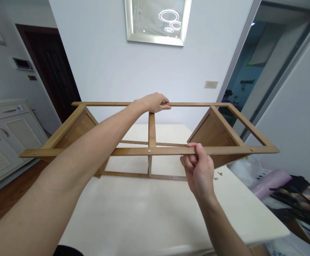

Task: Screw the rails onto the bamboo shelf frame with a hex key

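clamping the wooden frame point(152, 131) on the white table point(144, 209) by its far rail point(106, 104) with the left hand point(155, 102) and, well apart, near rail point(171, 151) with the right hand point(199, 166), perhaps risking a twist (or a skid into small loose pieces point(220, 174)) if pressed unevenly.

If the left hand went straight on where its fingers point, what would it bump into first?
The left hand points rightward along the back rail, so probably the crossbar above the right-hand panel, unless it passed over; one view leaves depth unclear.
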### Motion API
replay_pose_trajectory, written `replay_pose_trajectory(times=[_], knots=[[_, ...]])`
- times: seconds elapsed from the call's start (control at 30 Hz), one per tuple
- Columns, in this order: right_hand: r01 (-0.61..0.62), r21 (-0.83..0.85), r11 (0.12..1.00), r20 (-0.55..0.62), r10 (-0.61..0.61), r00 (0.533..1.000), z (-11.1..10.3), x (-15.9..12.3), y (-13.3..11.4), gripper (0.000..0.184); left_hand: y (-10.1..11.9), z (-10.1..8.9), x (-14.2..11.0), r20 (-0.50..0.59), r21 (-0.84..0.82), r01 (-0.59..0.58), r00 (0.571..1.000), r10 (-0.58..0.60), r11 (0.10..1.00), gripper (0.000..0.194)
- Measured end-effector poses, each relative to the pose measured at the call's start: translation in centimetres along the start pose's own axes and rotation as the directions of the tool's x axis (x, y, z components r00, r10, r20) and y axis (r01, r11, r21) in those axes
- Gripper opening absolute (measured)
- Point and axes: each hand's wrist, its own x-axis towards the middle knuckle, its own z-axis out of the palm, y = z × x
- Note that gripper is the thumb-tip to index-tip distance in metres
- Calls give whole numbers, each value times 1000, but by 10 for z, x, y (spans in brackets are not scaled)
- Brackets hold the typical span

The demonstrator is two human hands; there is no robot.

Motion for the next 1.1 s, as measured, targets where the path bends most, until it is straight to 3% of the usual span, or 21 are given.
replay_pose_trajectory(times=[0.13, 0.23, 0.3, 0.43, 0.53, 0.6, 0.67, 0.8, 1.1], knots=[[15, 2, 1000, -2, -15, 1000, 2, 9, 2, 33, -1, 0, 3, 28, 32, 40, 999, -41, 999, 52], [30, 8, 1000, -17, -30, 999, 0, 14, 4, 32, 2, -7, -14, 32, 56, 39, 999, -41, 998, 66], [41, 9, 999, -25, -40, 999, -3, 17, 5, 32, 8, -15, -42, 22, 69, 33, 999, -35, 997, 74], [59, 9, 998, -27, -59, 998, -7, 24, 6, 30, 23, -25, -120, 9, 82, -19, 1000, 18, 996, 70], [67, 19, 998, -20, -66, 998, -6, 32, 7, 28, 28, -18, -164, 92, 146, 67, 993, -80, 987, 73], [65, 22, 998, -16, -64, 998, -5, 39, 8, 28, 27, -6, -176, 143, 200, 90, 982, -120, 976, 69], [58, 18, 998, -10, -57, 998, -5, 47, 9, 28, 23, 6, -178, 127, 266, 91, 984, -128, 960, 59], [35, 2, 999, 3, -35, 999, -3, 63, 13, 29, 10, 23, -169, -8, 393, 108, 993, -114, 913, 46], [-8, -68, 998, 10, 8, 1000, 12, 98, 31, 29, -28, 35, -152, -122, 419, 94, 991, -47, 903, 46]])
